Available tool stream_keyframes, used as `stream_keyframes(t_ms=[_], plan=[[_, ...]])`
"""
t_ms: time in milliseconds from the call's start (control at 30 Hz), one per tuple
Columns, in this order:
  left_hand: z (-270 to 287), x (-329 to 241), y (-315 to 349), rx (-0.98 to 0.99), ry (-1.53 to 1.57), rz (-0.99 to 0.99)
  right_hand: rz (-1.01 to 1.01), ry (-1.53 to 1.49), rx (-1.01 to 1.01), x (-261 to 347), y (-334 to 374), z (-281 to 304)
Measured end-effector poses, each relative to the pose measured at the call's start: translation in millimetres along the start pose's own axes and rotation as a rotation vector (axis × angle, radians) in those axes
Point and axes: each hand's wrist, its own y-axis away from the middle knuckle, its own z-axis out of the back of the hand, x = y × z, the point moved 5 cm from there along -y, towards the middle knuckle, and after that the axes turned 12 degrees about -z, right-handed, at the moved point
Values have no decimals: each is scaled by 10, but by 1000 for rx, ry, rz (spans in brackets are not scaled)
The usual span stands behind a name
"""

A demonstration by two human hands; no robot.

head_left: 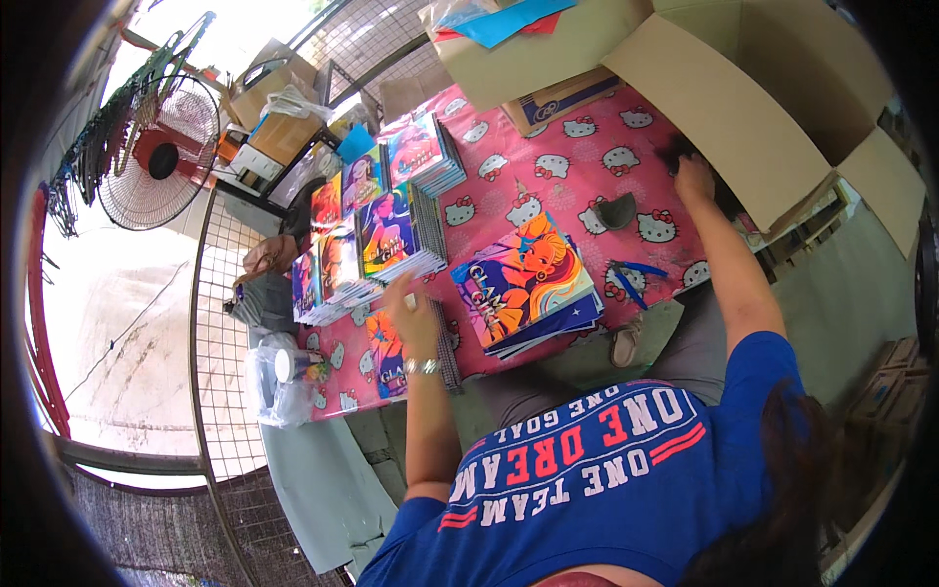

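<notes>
My left hand [413, 318] is over a short stack of spiral-bound notebooks [384, 342] at the table's near left edge, its index finger stretched toward taller stacks. A small whitish spot shows at its fingers; what it is, I cannot make out. My right arm reaches far right, where my right hand [693, 179] is closed by a small dark, blurred thing [673, 151] at the table's edge, beside the open carton. Between my hands lies a loose pile of colourful notebook covers [528, 284], with dark blue sheets beneath the top one.
Several notebook stacks [391, 230] stand at the back left. Blue-handled pliers [636, 277] and a dark grey piece [616, 211] lie on the pink patterned tablecloth [489, 127]. A large open carton [724, 108] fills the right. A fan [159, 157] stands far left.
</notes>
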Motion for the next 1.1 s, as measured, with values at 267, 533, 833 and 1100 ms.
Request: stream_keyframes(t_ms=[267, 533, 833, 1100], plan=[[-1602, -624, -385, 714, 246, 2, 81, 67, 140, -344, 31, -208], [-1126, -711, -559, 344, 418, 88, 65, -58, 19, -273, 135, -146], [-115, -1532, -486, 349, 118, -490, 117, -330, -2, 193, 296, 461], [-176, -1634, -548, 235, 133, -510, 817, -1152, 226, 1188, 1923, 1794]])
